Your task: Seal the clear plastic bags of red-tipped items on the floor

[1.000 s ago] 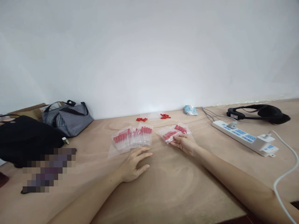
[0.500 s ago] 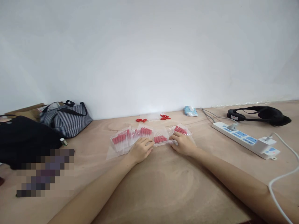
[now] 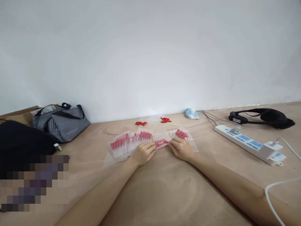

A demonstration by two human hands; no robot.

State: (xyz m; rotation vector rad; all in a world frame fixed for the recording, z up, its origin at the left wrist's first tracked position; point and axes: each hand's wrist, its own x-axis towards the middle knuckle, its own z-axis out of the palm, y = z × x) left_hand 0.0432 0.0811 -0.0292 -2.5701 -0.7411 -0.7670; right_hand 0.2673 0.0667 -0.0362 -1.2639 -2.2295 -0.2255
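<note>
Between my two hands is a clear plastic bag of red-bulbed droppers (image 3: pixel 161 138), its red bulbs toward me and thin pale stems pointing away. My left hand (image 3: pixel 144 153) pinches the bag's near left edge with fingers bent together. On the opposite side, my right hand (image 3: pixel 182 148) grips the near right edge; its fingertips are partly hidden. Other clear bags of droppers (image 3: pixel 118 146) lie overlapped beyond and left of my left hand. One more dropper bag (image 3: pixel 182 134) lies just past my right fingers, partly covered by them.
Loose red bulbs (image 3: pixel 141 123) and a second small pile of red bulbs (image 3: pixel 166 120) lie near the wall, with thin clear tubes between. A blue-white packet (image 3: pixel 192 113), power strip (image 3: pixel 249 142) and black headset (image 3: pixel 261 117) are right. A striped bag (image 3: pixel 62 122) stands left.
The held bag's near edge has come up and its bulbs now sit between my fingertips. My right hand has shifted slightly left. The whole view has tilted a little.
</note>
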